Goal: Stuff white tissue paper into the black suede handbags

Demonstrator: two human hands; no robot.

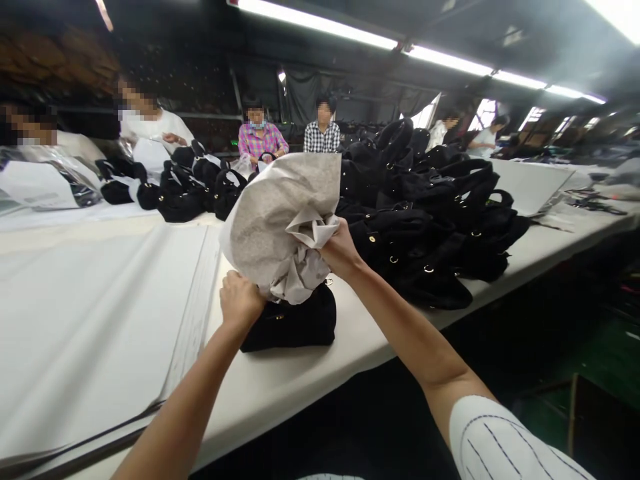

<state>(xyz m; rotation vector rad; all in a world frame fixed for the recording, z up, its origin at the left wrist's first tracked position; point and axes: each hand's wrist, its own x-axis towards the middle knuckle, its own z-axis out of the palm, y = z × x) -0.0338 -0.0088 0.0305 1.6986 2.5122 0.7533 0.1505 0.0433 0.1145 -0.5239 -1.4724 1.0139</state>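
A crumpled sheet of greyish-white paper (280,220) stands up out of the top of a black handbag (295,327) on the table in front of me. My right hand (341,250) is closed on the bunched right side of the paper. At the bag's upper left edge, my left hand (243,298) has its fingers curled in and seems to grip the bag's rim; the paper and the hand itself hide the exact hold. Small gold-coloured metal fittings show on the bag's front. The paper covers the bag's opening.
A big pile of black handbags (425,220) lies to the right. A stack of large white paper sheets (100,320) covers the table's left side. More black bags (183,193) stand across the table, where several people sit or stand. The table's front edge (310,400) runs close to me.
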